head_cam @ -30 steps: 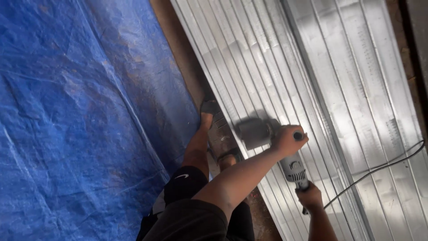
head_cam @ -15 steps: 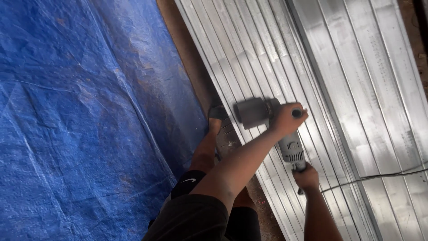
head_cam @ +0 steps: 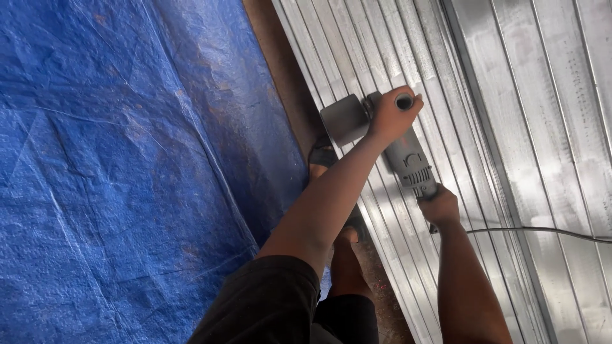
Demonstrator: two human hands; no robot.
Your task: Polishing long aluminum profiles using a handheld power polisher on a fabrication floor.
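The person is standing over a run of ribbed metal sheets point(head_cam: 510, 114) and working an angle grinder point(head_cam: 382, 137) along them. The left hand point(head_cam: 392, 118) is wrapping tight around the side handle near the grinder's head, fingers closed on it, with the arm reaching in from the lower middle. The right hand point(head_cam: 438, 207) is clamping the rear of the grey body, just behind the vent slots, so both hands are sitting on the tool, one ahead of the other and a little apart. The grinder is lying at a slant across the ribs near the left edge of the sheets, its guard point(head_cam: 344, 119) pointing up and left, toward the edge. Whether the disc is touching the metal cannot be told; the guard is hiding it. A cord point(head_cam: 542, 230) is trailing from the tool's rear off to the right over the sheets. A foot point(head_cam: 322, 162) is standing just below the guard, on the brown strip of floor point(head_cam: 280, 70) between the sheets and a crumpled blue tarp point(head_cam: 115, 172), which is covering the whole left side.
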